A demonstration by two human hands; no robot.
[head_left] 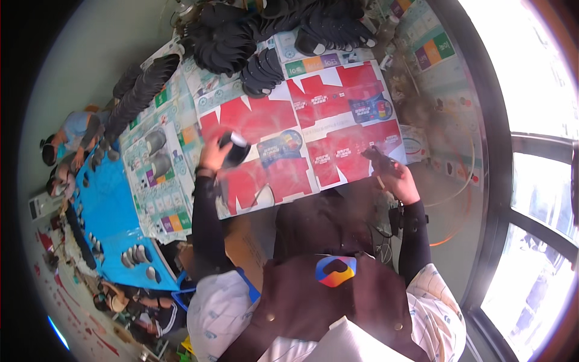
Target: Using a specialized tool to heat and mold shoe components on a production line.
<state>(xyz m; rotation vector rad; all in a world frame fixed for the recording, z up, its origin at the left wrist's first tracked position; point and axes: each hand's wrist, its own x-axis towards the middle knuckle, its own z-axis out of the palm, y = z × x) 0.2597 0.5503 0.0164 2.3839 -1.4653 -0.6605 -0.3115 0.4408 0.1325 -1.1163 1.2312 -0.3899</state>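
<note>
Black piece (237,154) in left hand (211,155), dark tool (380,160) in right hand (403,184), hands well apart.

White lettering all over the red sheet!

And here we go: white characters (322,158) in rows across the red sheet (247,117), just left of the right hand (395,178)! Right beside the left hand (212,155), a blue rounded label (280,148), its print too blurred to follow; beyond the right hand, its twin, a second blue label (372,110)! Farther out past that hand, white marks on a green, orange and purple panel (434,53)
</note>
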